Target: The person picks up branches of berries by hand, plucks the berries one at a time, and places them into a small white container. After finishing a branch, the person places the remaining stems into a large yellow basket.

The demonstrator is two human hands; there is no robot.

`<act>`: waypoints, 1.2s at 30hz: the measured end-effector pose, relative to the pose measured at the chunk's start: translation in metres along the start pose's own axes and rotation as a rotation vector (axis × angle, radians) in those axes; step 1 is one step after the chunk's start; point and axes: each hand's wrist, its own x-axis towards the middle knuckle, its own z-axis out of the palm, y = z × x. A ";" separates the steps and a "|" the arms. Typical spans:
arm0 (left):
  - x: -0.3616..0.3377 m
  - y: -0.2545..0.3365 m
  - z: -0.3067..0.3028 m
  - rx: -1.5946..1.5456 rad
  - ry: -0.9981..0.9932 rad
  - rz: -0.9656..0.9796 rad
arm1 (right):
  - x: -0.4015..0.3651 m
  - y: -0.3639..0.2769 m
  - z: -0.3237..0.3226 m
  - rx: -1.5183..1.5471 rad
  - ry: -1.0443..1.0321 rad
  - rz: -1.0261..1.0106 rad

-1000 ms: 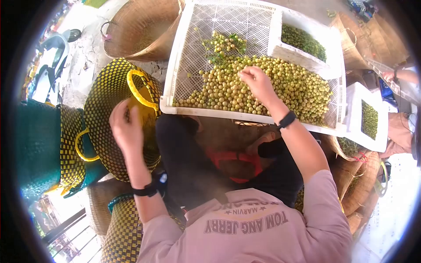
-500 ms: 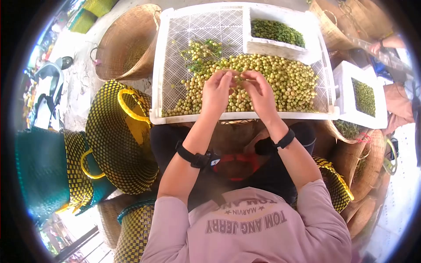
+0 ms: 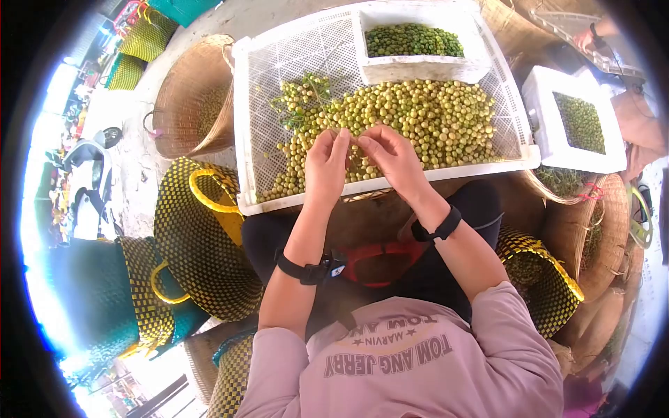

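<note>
Both of my hands meet over the front part of a white mesh tray (image 3: pixel 268 70), above a heap of round yellow-green fruits (image 3: pixel 418 115). My left hand (image 3: pixel 327 166) has thumb and forefinger pressed together on a thin stem that rises from the fingertips. My right hand (image 3: pixel 392 161) is pinched close beside it; what lies between its fingers is too small to make out. Leafy sprigs with fruits (image 3: pixel 303 97) lie at the heap's left. A white box of smaller green fruits (image 3: pixel 414 42) stands in the tray's back right corner.
A wicker basket (image 3: pixel 188 104) and a yellow-black woven basket (image 3: pixel 202 244) stand at the left. At the right are a white foam box (image 3: pixel 540 90), wicker baskets (image 3: pixel 610 244) and another yellow-black basket (image 3: pixel 540 306). Another person's hand (image 3: pixel 585 40) shows at the upper right.
The view has turned and shifted slightly. My hands are lower and further left over the heap, still close together, and a long thin stem now shows above the left fingertips.
</note>
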 end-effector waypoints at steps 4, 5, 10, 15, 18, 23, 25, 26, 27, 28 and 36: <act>-0.003 -0.002 0.000 0.320 0.006 0.104 | -0.005 -0.008 -0.003 0.100 0.054 0.125; -0.002 -0.003 0.001 0.322 0.004 0.106 | -0.005 -0.007 -0.003 0.101 0.055 0.122; -0.002 -0.002 -0.002 0.059 0.050 0.014 | -0.008 -0.001 -0.011 0.628 0.132 0.304; -0.007 0.005 -0.007 0.072 0.038 -0.020 | -0.022 -0.009 -0.005 0.447 0.034 0.335; -0.007 -0.001 -0.004 0.097 0.037 0.022 | -0.028 -0.006 0.005 0.102 0.018 0.257; -0.005 -0.008 -0.002 0.152 0.106 0.085 | -0.031 0.002 0.013 0.153 0.025 -0.017; -0.001 -0.014 -0.005 0.105 0.147 0.045 | -0.033 0.001 0.006 0.465 -0.061 0.132; 0.000 -0.013 -0.006 0.066 0.127 0.015 | -0.033 0.002 0.004 0.442 -0.040 0.149; -0.001 -0.012 -0.007 0.030 0.109 -0.016 | -0.033 0.005 0.003 0.420 -0.022 0.168; -0.003 -0.010 -0.006 0.025 0.090 -0.004 | -0.033 0.006 0.003 0.421 -0.035 0.224; -0.011 -0.011 0.000 0.120 -0.037 0.101 | -0.030 0.018 0.012 0.065 0.064 -0.042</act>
